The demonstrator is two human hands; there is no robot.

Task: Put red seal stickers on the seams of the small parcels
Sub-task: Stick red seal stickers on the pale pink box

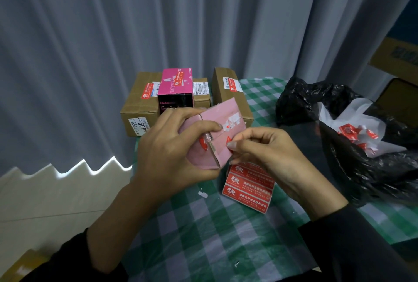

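Two hands work on a small pink parcel (224,121), lifted just above the middle of a green-checked table (203,225). The left hand (172,145) wraps round the parcel's left end, fingers curled over the top and thumb along its face, seemingly to steady it and tilt the seam toward the camera. The right hand (267,152), wrist raised and fingers bent, pinches a red seal sticker (228,140) between thumb and forefinger against the parcel's near edge. A sheet of red stickers (248,189) lies on the table directly below, within easy reach. Sealed parcels (140,102) stand along the table's far edge. A black bag (362,168) holding scraps sits at the right edge.
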